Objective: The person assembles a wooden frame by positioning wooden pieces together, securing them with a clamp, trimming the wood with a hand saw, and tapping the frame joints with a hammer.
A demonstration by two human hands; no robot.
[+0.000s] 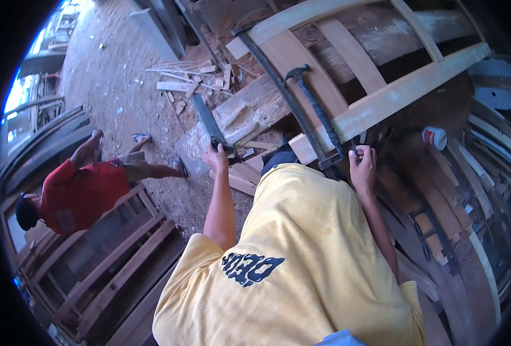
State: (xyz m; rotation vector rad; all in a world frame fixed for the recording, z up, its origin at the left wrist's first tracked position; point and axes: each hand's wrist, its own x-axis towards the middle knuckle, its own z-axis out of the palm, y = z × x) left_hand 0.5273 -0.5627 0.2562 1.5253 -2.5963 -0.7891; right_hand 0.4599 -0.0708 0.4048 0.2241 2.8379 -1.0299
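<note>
The long, narrow dark-grey tool [206,118] has straight sides and a black near end, around which the left hand's [216,158] fingers are curled; it lies at the left part of the shavings-strewn surface [267,95]. The right hand's [364,167] fingers are bent, tips close together, beside the near end of a dark clamp [276,84]; whether they grip it I cannot tell. The clamp crosses a pale wooden frame [405,86], with a hammer [317,109] alongside. Bare floor [111,75] opens far left. The frame's far right end is cut off, and the left palm is hidden.
</note>
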